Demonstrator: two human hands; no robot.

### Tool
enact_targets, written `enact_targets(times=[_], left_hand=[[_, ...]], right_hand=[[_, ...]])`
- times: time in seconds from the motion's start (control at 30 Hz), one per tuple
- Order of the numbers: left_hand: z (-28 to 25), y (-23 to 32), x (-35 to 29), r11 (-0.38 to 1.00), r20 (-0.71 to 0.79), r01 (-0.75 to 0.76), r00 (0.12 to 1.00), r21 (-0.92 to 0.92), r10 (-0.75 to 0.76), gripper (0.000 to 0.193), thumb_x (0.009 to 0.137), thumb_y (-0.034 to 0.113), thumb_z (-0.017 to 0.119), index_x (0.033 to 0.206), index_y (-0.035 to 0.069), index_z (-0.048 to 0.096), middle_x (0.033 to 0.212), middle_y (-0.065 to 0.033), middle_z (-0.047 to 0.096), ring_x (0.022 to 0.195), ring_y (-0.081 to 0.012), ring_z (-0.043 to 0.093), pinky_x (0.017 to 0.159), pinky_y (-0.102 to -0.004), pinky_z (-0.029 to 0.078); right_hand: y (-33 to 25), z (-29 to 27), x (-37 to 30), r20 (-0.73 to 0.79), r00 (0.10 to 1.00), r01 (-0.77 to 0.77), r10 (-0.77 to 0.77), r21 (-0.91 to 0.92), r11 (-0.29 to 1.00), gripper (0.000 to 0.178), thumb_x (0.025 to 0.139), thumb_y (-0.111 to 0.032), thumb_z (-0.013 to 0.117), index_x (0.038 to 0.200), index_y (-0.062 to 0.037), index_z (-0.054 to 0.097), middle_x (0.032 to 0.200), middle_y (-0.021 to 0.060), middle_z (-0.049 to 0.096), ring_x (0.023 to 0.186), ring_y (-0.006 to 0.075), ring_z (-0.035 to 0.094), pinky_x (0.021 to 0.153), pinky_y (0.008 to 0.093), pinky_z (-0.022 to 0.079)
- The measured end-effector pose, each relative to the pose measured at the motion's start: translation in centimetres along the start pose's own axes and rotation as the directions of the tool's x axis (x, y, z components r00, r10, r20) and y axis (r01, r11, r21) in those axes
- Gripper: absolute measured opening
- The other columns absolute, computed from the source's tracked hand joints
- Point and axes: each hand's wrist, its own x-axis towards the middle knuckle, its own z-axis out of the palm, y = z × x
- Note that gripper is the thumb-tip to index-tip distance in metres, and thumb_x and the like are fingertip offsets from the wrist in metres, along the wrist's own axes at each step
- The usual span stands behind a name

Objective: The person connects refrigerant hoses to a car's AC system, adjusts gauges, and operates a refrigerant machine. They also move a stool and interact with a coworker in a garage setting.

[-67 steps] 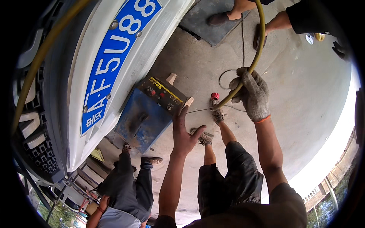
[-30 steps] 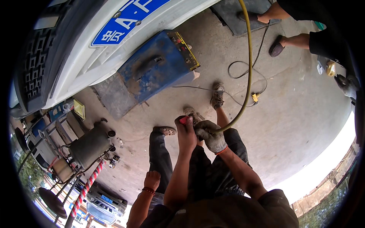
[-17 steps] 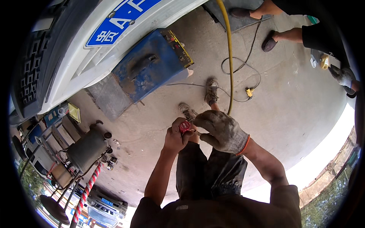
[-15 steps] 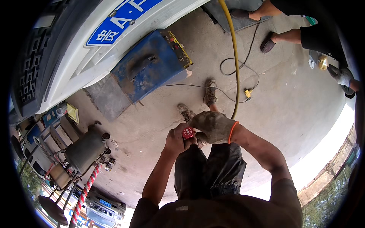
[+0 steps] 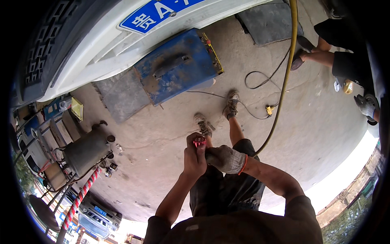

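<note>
My bare left hand (image 5: 195, 159) is raised over my knees, its fingers and thumb wrapped round a small red thing with a round, ridged top (image 5: 199, 141). Its lower part is hidden in the fist, and I cannot tell its exact kind. Close against it on the right is my right hand (image 5: 227, 159), in a dirty pale work glove with an orange cuff. Its fingers are curled shut toward the left hand; whatever they hold is hidden. A yellow hose (image 5: 280, 99) curves down to near the right wrist, where my arm hides its end.
A white vehicle's bumper (image 5: 99, 53) overhangs a blue metal machine (image 5: 178, 67). Black cable (image 5: 254, 86) with a yellow connector (image 5: 269, 110) lies on the concrete. At left stands a grey cylindrical tank (image 5: 83, 156). Another person's legs (image 5: 321, 57) and gloved hand (image 5: 365, 105) are at right.
Both hands have moved down slightly; the red thing's top has tilted away from view. The right glove has turned and closed beside the left fist. The view has shifted, and the hose appears farther right.
</note>
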Motion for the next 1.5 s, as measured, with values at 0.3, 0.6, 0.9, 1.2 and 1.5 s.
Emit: enact_targets(times=[0.3, 0.6, 0.9, 1.2, 1.5], left_hand=[[0.0, -2.8, 0.9, 0.882, -0.032, 0.471, 0.882, 0.018, -0.47, 0.037, 0.093, 0.034, 0.039, 0.104, 0.0, 0.047, 0.086, -0.0154, 0.059, 0.073, -0.0213, 0.057, 0.069, -0.033, 0.045], [2.4, -7.9, 0.7, 0.949, -0.065, 0.316, 0.946, -0.011, -0.316, 0.032, 0.092, 0.027, 0.042, 0.107, -0.002, 0.043, 0.083, -0.0187, 0.06, 0.074, -0.0282, 0.059, 0.066, -0.0347, 0.046], [1.2, -12.2, 1.5, 0.917, -0.155, 0.398, 0.904, -0.036, -0.398, 0.029, 0.093, 0.027, 0.04, 0.101, 0.0, 0.044, 0.063, -0.0087, 0.051, 0.053, -0.0166, 0.049, 0.051, -0.0327, 0.04], [-0.7, -9.2, -0.1, 0.991, -0.199, 0.081, 0.978, 0.108, -0.058, 0.025, 0.092, 0.022, 0.044, 0.102, -0.001, 0.045, 0.069, -0.0102, 0.054, 0.057, -0.0191, 0.051, 0.056, -0.0334, 0.042], [-4.4, -5.4, -1.3, 0.979, -0.203, 0.195, 0.958, -0.054, -0.202, 0.026, 0.092, 0.026, 0.045, 0.1, 0.001, 0.046, 0.065, -0.0078, 0.052, 0.056, -0.0168, 0.049, 0.053, -0.0321, 0.04]], right_hand=[[1.3, 0.6, 0.6, 0.134, 0.963, -0.218, 0.234, -0.127, 0.968, 0.016, 0.085, -0.017, 0.048, 0.096, -0.0083, 0.055, 0.082, 0.0114, 0.054, 0.073, 0.0293, 0.059, 0.061, 0.039, 0.049], [4.5, -0.3, 0.7, 0.711, 0.314, -0.913, 0.629, 0.407, -0.005, 0.018, 0.083, -0.012, 0.058, 0.099, -0.0038, 0.053, 0.077, 0.0037, 0.057, 0.06, 0.0172, 0.057, 0.053, 0.0313, 0.05], [8.4, 5.2, 0.8, 0.361, 0.836, -0.415, 0.412, -0.073, 0.907, 0.02, 0.085, -0.018, 0.054, 0.1, -0.0043, 0.054, 0.098, 0.0009, 0.058, 0.081, 0.015, 0.058, 0.067, 0.0304, 0.049], [3.7, 4.0, 3.4, 0.469, 0.502, -0.848, 0.726, 0.433, 0.306, 0.041, 0.081, -0.045, 0.053, 0.067, -0.0077, 0.062, 0.055, 0.0011, 0.056, 0.048, 0.0131, 0.051, 0.043, 0.0292, 0.042], [-0.9, 4.9, 3.8, 0.207, 0.725, -0.686, 0.657, 0.307, 0.66, 0.038, 0.083, -0.04, 0.054, 0.096, -0.0052, 0.059, 0.08, 0.0063, 0.062, 0.059, 0.0164, 0.057, 0.06, 0.0283, 0.05]])
